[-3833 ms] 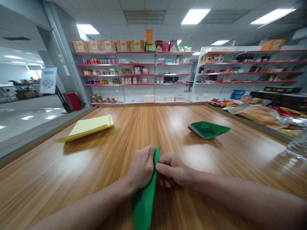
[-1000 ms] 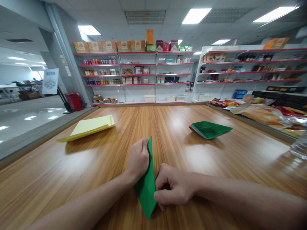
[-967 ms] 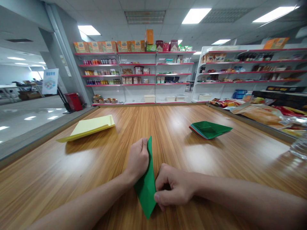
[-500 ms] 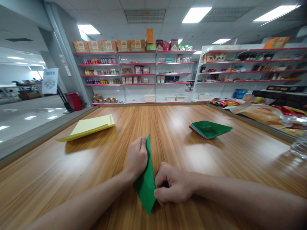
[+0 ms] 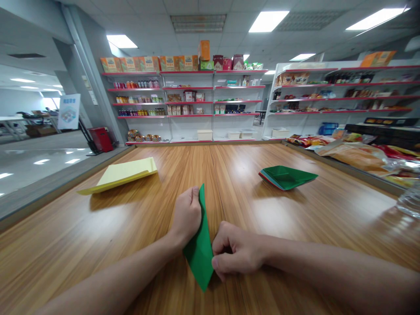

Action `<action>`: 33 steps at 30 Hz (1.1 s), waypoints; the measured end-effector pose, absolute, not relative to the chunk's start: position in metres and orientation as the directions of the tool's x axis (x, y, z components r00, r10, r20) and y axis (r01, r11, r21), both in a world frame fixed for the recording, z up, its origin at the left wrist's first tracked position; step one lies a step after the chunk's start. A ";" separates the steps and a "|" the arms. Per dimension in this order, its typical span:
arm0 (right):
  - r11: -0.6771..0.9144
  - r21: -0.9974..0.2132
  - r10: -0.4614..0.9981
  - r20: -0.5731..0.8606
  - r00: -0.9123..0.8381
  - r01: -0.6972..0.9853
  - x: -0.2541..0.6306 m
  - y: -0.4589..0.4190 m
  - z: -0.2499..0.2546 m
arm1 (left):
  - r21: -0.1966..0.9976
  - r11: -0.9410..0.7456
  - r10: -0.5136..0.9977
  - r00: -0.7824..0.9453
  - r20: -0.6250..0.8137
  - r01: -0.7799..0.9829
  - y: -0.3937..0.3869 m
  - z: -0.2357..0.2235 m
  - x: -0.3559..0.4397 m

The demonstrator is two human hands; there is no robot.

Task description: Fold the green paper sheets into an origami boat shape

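A folded sheet of green paper [image 5: 201, 256] stands on edge in front of me, near the middle of the table. My left hand [image 5: 187, 214] is closed on its upper left side, thumb on top and the other fingers behind the paper. At the lower right edge, my right hand [image 5: 238, 251] is closed, with thumb and index finger pinching the paper. Part of the paper's left side is hidden by my left hand.
A yellow notepad [image 5: 126, 173] lies at the left of the wooden table [image 5: 226, 166]. Stacked colored papers [image 5: 288, 177], green on top, lie to the right. Snack packets [image 5: 357, 155] and a clear container [image 5: 410, 201] sit along the right edge. Stocked shelves [image 5: 190, 116] stand beyond.
Hardly anything differs. The green paper and both hands stay in nearly the same place, with only a very slight shift.
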State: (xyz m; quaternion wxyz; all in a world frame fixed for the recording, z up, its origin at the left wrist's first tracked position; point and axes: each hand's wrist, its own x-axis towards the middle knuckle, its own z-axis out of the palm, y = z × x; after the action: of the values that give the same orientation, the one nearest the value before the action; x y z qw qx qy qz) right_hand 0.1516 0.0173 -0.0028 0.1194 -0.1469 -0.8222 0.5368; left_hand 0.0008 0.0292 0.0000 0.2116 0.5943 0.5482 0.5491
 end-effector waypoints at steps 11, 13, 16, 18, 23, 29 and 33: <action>0.431 -0.895 0.425 0.091 -0.901 0.113 0.150 0.018 -0.015 | 0.856 -0.290 0.882 -0.227 0.413 0.428 0.033 -0.003 0.000; 0.449 -0.887 0.441 0.118 -0.890 0.105 0.149 0.018 -0.017 | 0.857 -0.289 0.880 -0.235 0.414 0.427 0.033 -0.003 0.000; 0.476 -0.876 0.461 0.176 -0.870 0.075 0.149 0.017 -0.017 | 0.858 -0.286 0.875 -0.248 0.415 0.428 0.033 -0.001 0.000; 0.471 -0.879 0.469 0.180 -0.865 0.072 0.149 0.017 -0.016 | 0.853 -0.286 0.871 -0.253 0.421 0.437 0.033 -0.001 0.000; 0.373 -0.918 0.469 0.060 -0.881 0.136 0.150 0.017 -0.007 | 0.835 -0.302 0.864 -0.238 0.443 0.459 0.030 0.000 0.001; 0.357 -0.919 0.530 0.051 -0.846 0.169 0.149 0.017 -0.011 | 0.830 -0.308 0.866 -0.225 0.447 0.466 0.028 -0.002 0.003; 0.374 -0.913 0.542 0.073 -0.837 0.162 0.149 0.017 -0.013 | 0.829 -0.294 0.865 -0.237 0.442 0.475 0.028 -0.001 0.003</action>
State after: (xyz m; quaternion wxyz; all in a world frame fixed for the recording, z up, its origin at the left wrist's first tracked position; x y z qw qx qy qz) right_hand 0.1489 0.0166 -0.0132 0.1840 -0.2178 -0.8082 0.5152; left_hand 0.0032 0.0284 -0.0013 0.1789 0.5914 0.5667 0.5451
